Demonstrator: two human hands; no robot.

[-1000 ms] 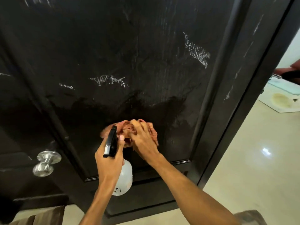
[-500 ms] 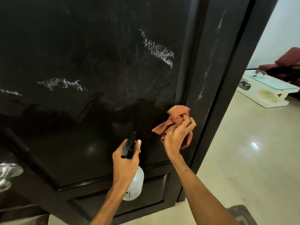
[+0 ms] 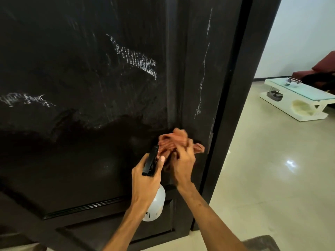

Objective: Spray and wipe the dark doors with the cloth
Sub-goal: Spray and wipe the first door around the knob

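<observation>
The dark door (image 3: 81,78) fills the left and centre of the head view, with white streaks across its upper panel and a darker wet patch lower down. My right hand (image 3: 181,163) presses a crumpled orange-red cloth (image 3: 172,140) against the door near the panel's right edge. My left hand (image 3: 146,176) grips a white spray bottle (image 3: 155,205) by its black trigger head, just left of the cloth and slightly off the door.
The door's right edge and dark frame (image 3: 235,87) stand beside an opening onto a pale tiled floor (image 3: 272,178). A low white table (image 3: 299,100) and a red sofa (image 3: 324,66) sit beyond. A brown mat (image 3: 261,243) lies at the lower right.
My right hand has swept the cloth from the panel's middle rightward to its right edge. The left hand and bottle followed to the right. The door knob has left the view.
</observation>
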